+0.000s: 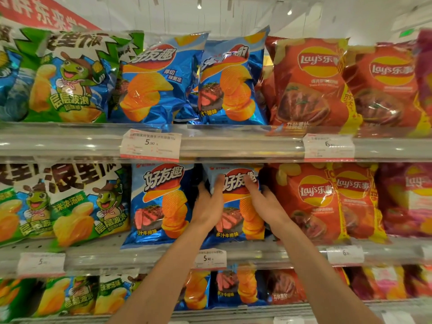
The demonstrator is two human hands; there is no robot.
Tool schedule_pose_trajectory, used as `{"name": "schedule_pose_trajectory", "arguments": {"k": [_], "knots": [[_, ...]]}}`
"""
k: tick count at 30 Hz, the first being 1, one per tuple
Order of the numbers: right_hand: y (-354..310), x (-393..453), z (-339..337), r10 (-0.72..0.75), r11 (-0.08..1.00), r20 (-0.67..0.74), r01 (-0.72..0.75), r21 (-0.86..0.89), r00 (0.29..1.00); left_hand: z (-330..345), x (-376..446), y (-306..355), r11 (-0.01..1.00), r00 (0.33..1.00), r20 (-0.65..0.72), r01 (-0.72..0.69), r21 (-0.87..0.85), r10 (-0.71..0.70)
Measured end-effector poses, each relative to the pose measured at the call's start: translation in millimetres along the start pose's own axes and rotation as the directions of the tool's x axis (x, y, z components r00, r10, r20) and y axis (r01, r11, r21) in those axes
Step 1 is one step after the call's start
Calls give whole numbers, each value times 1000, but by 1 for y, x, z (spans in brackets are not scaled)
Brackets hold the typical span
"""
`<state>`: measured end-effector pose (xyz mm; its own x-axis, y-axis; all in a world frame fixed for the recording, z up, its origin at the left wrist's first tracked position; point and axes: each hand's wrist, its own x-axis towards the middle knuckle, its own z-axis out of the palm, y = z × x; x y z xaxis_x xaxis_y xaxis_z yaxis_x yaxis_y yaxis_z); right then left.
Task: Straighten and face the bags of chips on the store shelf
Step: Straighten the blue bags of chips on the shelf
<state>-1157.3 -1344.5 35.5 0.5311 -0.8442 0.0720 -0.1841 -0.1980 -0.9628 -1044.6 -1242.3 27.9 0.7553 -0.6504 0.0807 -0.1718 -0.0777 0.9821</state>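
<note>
Both hands grip one blue bag [236, 206] on the middle shelf [257, 252]: the left hand [208, 205] clamps its left edge with the thumb across the front and the fingers hidden behind, and the right hand [261, 197] clamps the right edge the same way, thumb laid over the logo. The bag stands upright, face out, near the centre of the view, its top corners folded under the thumbs and its lower part partly covered by the forearms. At 9 o'clock from it stands a twin blue bag [161, 204], a dark gap between them; further that way lie green bags [63, 204], tilted and overlapping. At 3 o'clock are red bags [313, 202], then purple ones [406, 197], blurred at the frame edge. At 12 o'clock the top shelf [233, 141] carries the same colours in the same order, its blue pair leaning apart. Price tags [150, 146] hang on the clear shelf rails, their small print unreadable. At 6 o'clock the bottom row is cut off and smeared. Above, a white ceiling with lamps and a red banner [44, 12], cropped.
</note>
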Motion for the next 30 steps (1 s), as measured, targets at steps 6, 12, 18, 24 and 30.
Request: {"name": "schedule_pose_trajectory", "arguments": {"k": [6, 12, 18, 24, 30], "knots": [[11, -5, 6, -116, 992, -107, 121, 39, 987, 8, -4, -13, 980, 984, -85, -163, -114, 154], [15, -3, 3, -99, 994, -114, 94, -54, 989, 12, 0, -10, 990, 994, -34, -109, -90, 106], [15, -23, -7, -234, 969, -70, 227, -94, 970, 1, -21, -17, 953, 952, -54, -299, 56, 302], [37, -46, -12, -448, 760, 83, 427, -490, 890, -8, -33, -27, 838, 904, 175, -427, 340, 390], [35, -40, -17, -464, 730, 109, 449, -515, 879, -4, -29, -23, 836, 897, 199, -441, 325, 396]]}}
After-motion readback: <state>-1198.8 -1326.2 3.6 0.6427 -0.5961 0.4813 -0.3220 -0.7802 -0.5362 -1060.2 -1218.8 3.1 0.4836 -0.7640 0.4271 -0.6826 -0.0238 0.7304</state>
